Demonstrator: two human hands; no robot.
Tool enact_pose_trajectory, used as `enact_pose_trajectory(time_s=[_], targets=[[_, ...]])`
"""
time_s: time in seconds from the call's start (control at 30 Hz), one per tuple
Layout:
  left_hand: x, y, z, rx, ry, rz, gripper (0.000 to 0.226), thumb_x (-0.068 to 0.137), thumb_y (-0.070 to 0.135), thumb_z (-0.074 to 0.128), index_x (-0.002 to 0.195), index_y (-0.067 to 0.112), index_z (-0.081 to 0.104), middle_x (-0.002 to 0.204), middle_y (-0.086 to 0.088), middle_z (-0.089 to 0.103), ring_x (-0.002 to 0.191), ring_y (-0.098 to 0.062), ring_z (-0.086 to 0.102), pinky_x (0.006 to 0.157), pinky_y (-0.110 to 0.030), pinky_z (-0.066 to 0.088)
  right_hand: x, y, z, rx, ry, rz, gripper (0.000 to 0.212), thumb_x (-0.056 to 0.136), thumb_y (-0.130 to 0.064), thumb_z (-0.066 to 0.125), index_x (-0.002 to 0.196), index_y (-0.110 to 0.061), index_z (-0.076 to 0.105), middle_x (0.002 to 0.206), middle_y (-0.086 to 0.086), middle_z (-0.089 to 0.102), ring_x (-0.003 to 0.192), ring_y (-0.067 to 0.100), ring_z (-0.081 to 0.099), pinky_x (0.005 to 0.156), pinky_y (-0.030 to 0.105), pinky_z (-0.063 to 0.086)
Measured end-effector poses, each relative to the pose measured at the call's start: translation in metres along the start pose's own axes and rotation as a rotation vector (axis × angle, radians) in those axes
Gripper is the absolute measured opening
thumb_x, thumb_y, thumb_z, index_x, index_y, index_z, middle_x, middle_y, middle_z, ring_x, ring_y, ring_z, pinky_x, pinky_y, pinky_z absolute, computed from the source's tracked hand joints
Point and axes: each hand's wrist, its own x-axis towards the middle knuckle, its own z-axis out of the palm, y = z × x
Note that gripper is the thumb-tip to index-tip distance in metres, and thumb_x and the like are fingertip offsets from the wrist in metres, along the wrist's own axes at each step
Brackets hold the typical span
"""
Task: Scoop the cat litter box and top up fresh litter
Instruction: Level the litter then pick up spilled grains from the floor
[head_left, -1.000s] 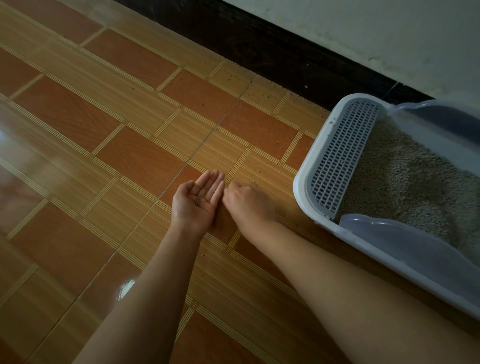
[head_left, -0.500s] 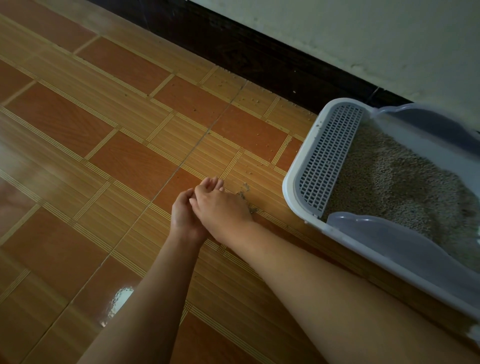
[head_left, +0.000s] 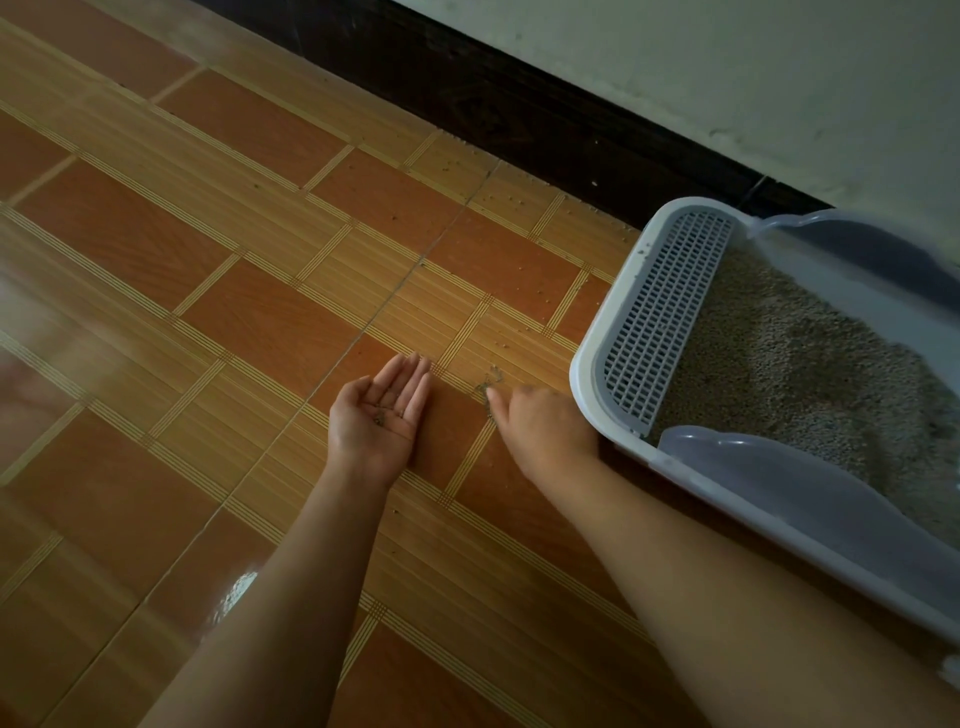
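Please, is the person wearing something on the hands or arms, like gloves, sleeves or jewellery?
No. The left hand and the right hand have no gloves. The left forearm and the right forearm show no sleeve, watch or bracelet. No ring is visible, though the light is dim.

I see the left hand (head_left: 361, 428) palm up over the tiled floor (head_left: 249, 322), fingers straight, with a few litter grains (head_left: 382, 417) lying in it. The right hand (head_left: 548, 434) is knuckles-up, forefinger at a small spill of litter (head_left: 488, 383). It's just beside the white litter box (head_left: 584, 364) at the floor's right edge. Whether it pinches anything, I can't tell.
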Motion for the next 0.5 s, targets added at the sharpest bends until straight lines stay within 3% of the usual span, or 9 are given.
enact_pose_trajectory(time_s=[0.1, 0.17, 0.27, 0.37, 0.5], targets=[[0.0, 0.0, 0.0, -0.001, -0.002, -0.003, 0.041, 0.099, 0.016, 0.028, 0.1, -0.008, 0.061, 0.093, -0.021, 0.072, 0.084, -0.031, 0.071, 0.079, -0.036, 0.055, -0.006, -0.005, 0.003, -0.119, -0.02, -0.041, 0.065, 0.099, -0.049, 0.016, 0.086, -0.006, 0.063, 0.056, 0.002, 0.042, 0.052, 0.016, 0.042, 0.043, 0.025, 0.027], [0.002, 0.001, 0.001, -0.003, -0.001, -0.003, 0.041, 0.099, 0.017, 0.028, 0.1, -0.007, 0.061, 0.093, -0.021, 0.072, 0.085, -0.031, 0.071, 0.079, -0.037, 0.054, -0.006, -0.008, 0.005, -0.11, -0.02, -0.032, 0.066, 0.098, -0.05, 0.016, 0.087, -0.006, 0.063, 0.063, 0.005, 0.053, 0.056, 0.019, 0.05, 0.048, 0.026, 0.038], [0.003, 0.001, 0.002, 0.0, 0.004, -0.001, 0.041, 0.099, 0.016, 0.028, 0.1, -0.007, 0.061, 0.094, -0.021, 0.072, 0.087, -0.031, 0.07, 0.081, -0.037, 0.054, -0.001, -0.017, 0.008, -0.085, 0.002, 0.002, 0.063, 0.098, -0.051, 0.017, 0.097, -0.003, 0.059, 0.083, 0.012, 0.067, 0.071, 0.026, 0.064, 0.066, 0.037, 0.055], [0.004, 0.002, 0.002, -0.003, 0.002, 0.004, 0.041, 0.099, 0.016, 0.028, 0.099, -0.008, 0.062, 0.094, -0.022, 0.071, 0.085, -0.032, 0.071, 0.082, -0.037, 0.054, 0.006, -0.022, 0.008, -0.1, 0.012, 0.037, 0.058, 0.098, -0.049, 0.022, 0.102, -0.004, 0.057, 0.086, 0.012, 0.067, 0.075, 0.027, 0.066, 0.064, 0.035, 0.054], [0.005, 0.003, 0.003, 0.003, 0.008, 0.005, 0.041, 0.099, 0.015, 0.028, 0.097, -0.008, 0.062, 0.092, -0.022, 0.071, 0.083, -0.032, 0.071, 0.084, -0.038, 0.054, 0.017, -0.025, 0.006, -0.127, 0.01, 0.015, 0.045, 0.101, -0.037, 0.028, 0.109, -0.002, 0.055, 0.09, 0.009, 0.068, 0.076, 0.023, 0.066, 0.051, 0.028, 0.041]])
